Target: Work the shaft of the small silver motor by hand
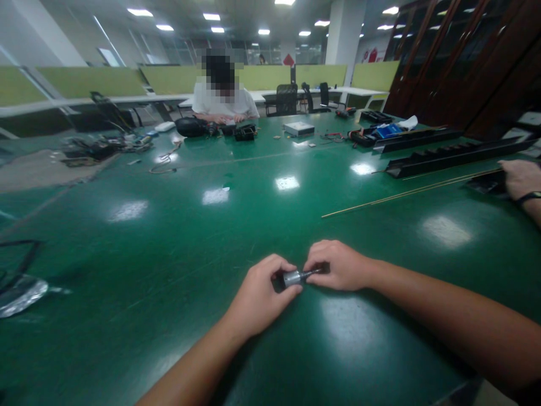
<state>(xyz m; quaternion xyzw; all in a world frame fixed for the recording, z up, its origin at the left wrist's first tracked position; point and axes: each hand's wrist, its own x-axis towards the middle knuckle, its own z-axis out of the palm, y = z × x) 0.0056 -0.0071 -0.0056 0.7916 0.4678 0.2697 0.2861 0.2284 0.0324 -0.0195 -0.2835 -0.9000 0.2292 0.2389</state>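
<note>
A small silver metal cylinder (291,278), which looks like a small motor, has a narrow dark end pointing right. My left hand (264,287) grips the cylinder's body between thumb and fingers. From the other side, my right hand (338,266) pinches the thin dark shaft (310,273) at the narrow end. The two hands almost meet just above the green tabletop (190,242). The right fingertips hide the shaft's far end.
Thin yellowish rods (380,200) lie ahead to the right, near another person's hand (522,179) and long black channels (456,158). Opposite sits a person in white (224,104). Tangled parts (93,148) lie at far left; a grey box (299,129) stands at the back.
</note>
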